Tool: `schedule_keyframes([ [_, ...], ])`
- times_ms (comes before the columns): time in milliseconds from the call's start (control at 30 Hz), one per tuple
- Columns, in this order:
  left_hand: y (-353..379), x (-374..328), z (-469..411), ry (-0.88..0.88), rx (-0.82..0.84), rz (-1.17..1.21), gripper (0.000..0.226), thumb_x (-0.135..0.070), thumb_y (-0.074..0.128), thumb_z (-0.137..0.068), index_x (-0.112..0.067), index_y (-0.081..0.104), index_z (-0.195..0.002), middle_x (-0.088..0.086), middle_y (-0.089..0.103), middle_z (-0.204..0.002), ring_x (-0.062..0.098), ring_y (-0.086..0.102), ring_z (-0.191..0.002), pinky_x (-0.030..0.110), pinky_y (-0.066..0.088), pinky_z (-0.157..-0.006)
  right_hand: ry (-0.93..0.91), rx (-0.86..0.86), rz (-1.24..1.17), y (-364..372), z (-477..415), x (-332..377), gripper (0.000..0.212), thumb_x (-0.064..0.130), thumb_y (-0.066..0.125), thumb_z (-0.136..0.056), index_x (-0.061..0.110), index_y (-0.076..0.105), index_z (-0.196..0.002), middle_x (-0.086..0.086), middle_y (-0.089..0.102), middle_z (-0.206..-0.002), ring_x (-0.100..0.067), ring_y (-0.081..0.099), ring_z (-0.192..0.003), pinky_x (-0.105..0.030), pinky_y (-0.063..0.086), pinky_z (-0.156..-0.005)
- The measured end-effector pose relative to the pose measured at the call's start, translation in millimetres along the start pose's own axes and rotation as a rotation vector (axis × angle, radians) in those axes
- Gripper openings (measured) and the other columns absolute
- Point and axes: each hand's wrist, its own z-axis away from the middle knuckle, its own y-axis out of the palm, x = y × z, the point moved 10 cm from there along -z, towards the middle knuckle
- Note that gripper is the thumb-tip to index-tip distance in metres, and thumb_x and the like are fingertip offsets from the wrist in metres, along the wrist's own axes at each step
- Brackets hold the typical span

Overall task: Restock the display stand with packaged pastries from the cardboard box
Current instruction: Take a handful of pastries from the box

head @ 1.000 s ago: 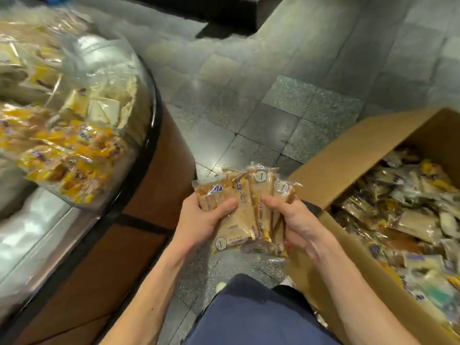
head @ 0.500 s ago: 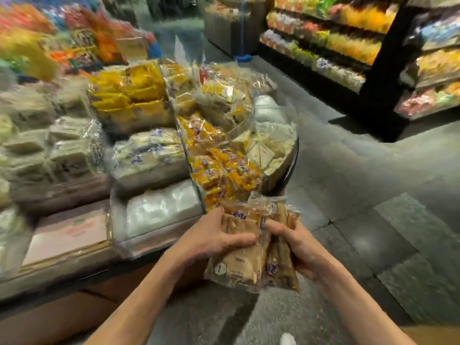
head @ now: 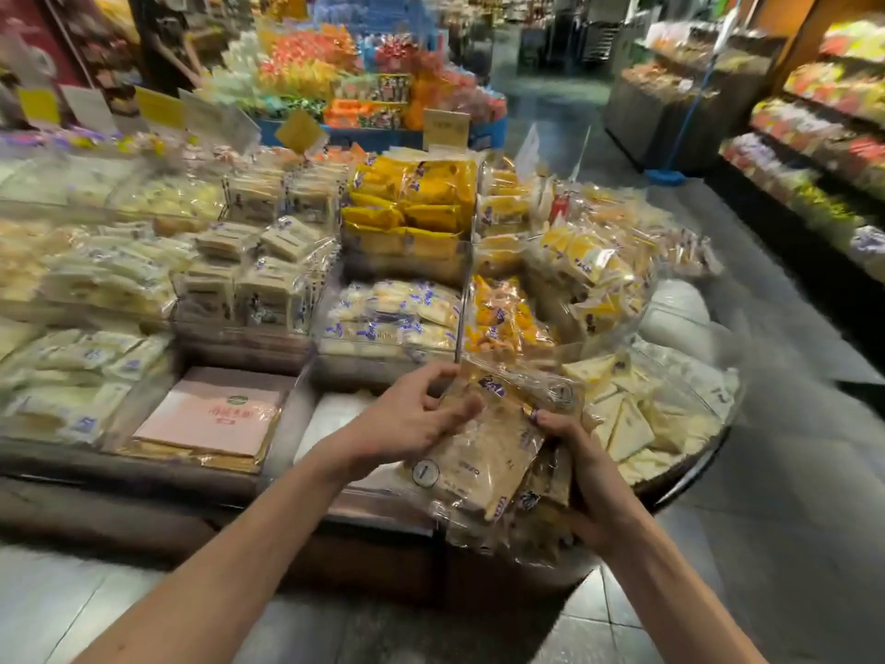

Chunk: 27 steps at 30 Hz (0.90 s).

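The display stand (head: 119, 510) is packed bin to bin up to its front edge, and past its rounded right end a tiled aisle (head: 785, 462) lies open as far as the shelves (head: 823, 151). Just above the front edge near that end hangs a bundle of pastry packs (head: 479, 464) — the left hand (head: 407, 424) pinches its upper left side, the right hand (head: 582, 472) curls round its right edge.

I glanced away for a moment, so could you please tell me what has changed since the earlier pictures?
The pastry packets moved with the person from beside the cardboard box, now out of view, up to the front edge of the display stand. Unchanged: left hand and right hand both grip the same packets; none placed yet.
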Motion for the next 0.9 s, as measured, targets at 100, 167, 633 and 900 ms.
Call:
schedule_keyframes([
  [100,-25.0,8.6,-8.0,-0.025,-0.166,0.106,0.055,-0.064,0.056,-0.071,-0.027,0.06,-0.113,-0.009,0.074,-0.099,-0.004,0.067,-0.091,0.017,0.052,-0.081,0.061,0.032,0.059,4.7,-36.2,13.2,0.058,0.025,0.079,-0.067,-0.001,0.065,-0.117,-0.017,0.072,-0.089,-0.028,0.07,-0.07,-0.033,0.057,-0.051],
  [167,-39.5,23.1,-4.0,-0.089,-0.221,0.166,0.068,-0.067,0.051,-0.076,-0.019,0.061,-0.124,-0.001,0.071,-0.116,0.013,0.067,-0.108,0.037,0.055,-0.094,0.074,0.052,0.116,13.6,-57.8,12.4,0.065,0.025,0.081,-0.066,-0.001,0.064,-0.122,-0.016,0.072,-0.094,-0.026,0.07,-0.072,-0.034,0.056,-0.05],
  [633,-182.7,162.3,77.8,-0.224,-0.738,0.746,0.061,-0.004,0.08,-0.066,-0.014,0.056,-0.121,0.02,0.074,-0.1,0.027,0.07,-0.085,0.037,0.059,-0.072,0.327,0.12,0.088,156.3,-149.3,-114.2,0.031,0.027,0.064,-0.089,0.006,0.067,-0.111,-0.019,0.073,-0.101,-0.031,0.071,-0.078,-0.039,0.06,-0.059],
  [900,-270.1,231.7,99.2,-0.228,-0.862,1.036,0.061,-0.006,0.076,-0.077,-0.016,0.051,-0.131,0.012,0.073,-0.11,0.023,0.071,-0.096,0.036,0.057,-0.073,0.322,-0.114,0.024,257.4,-170.9,-191.4,0.036,0.021,0.068,-0.09,-0.001,0.063,-0.119,-0.024,0.073,-0.105,-0.031,0.072,-0.078,-0.043,0.062,-0.061],
])
